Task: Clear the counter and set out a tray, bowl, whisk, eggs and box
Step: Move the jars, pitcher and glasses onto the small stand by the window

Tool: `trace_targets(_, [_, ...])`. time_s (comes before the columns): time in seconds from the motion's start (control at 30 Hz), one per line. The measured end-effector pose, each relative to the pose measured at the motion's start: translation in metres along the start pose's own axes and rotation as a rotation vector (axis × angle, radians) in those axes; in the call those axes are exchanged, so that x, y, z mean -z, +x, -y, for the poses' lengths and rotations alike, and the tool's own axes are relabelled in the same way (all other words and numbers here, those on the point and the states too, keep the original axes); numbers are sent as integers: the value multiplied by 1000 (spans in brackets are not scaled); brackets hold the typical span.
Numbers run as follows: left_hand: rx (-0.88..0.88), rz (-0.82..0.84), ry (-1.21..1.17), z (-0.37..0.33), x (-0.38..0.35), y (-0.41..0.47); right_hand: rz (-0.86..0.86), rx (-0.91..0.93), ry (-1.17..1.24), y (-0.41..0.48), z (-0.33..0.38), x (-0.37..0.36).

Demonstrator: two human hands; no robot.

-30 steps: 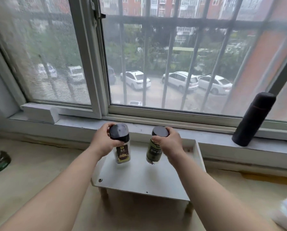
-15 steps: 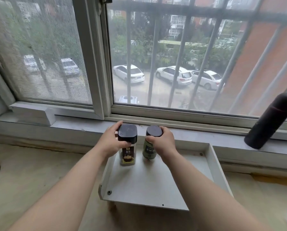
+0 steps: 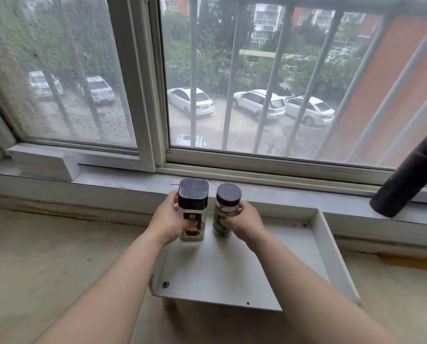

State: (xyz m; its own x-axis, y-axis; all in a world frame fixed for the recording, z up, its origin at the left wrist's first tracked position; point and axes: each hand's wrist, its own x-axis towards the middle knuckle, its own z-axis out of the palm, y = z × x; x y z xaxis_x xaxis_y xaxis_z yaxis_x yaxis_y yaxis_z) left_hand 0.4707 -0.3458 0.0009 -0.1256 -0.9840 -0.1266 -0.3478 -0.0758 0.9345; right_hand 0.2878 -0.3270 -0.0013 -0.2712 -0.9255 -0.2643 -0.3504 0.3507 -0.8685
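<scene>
Pale beige counter (image 3: 46, 256) runs under my two bare forearms, and on it stands a white shelf (image 3: 227, 276) on short legs with raised side walls. At its back edge my left hand (image 3: 166, 220) is wrapped around a square jar (image 3: 192, 212) with a black lid and a dark label, thumb across the front. Just beside it, not touching, my right hand (image 3: 244, 220) is closed around a round jar (image 3: 226, 209) with a green label and a dark lid. Both jars are upright, their bases at the shelf top; I cannot tell whether they rest on it. Behind them is the grey windowsill (image 3: 281, 194), where a black flask (image 3: 410, 175) stands well to the right. Beyond are the window bars (image 3: 229, 78).
</scene>
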Motion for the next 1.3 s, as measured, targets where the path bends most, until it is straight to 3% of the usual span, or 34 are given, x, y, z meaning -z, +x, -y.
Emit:
trace_targets(0.17, [-25, -28, 135, 1, 11, 13, -2, -4, -1, 4, -6, -4])
trace_targets(0.67, [-63, -50, 161, -3, 15, 21, -9, 47, -55, 19, 3, -25])
trace_targets(0.93, [3, -42, 235, 4, 8, 17, -10, 8, -92, 6, 3, -15])
trace_targets(1.07, [50, -191, 265, -6, 3, 7, -18, -4, -67, -6, 2, -1])
trace_targets(1.2, [74, -380, 105, -18, -8, -19, -28, -19, -19, -26, 2, 17])
trace_targets(1.3, [95, -389, 14, -30, -21, -44, -44, -9, 17, -42, -1, 33])
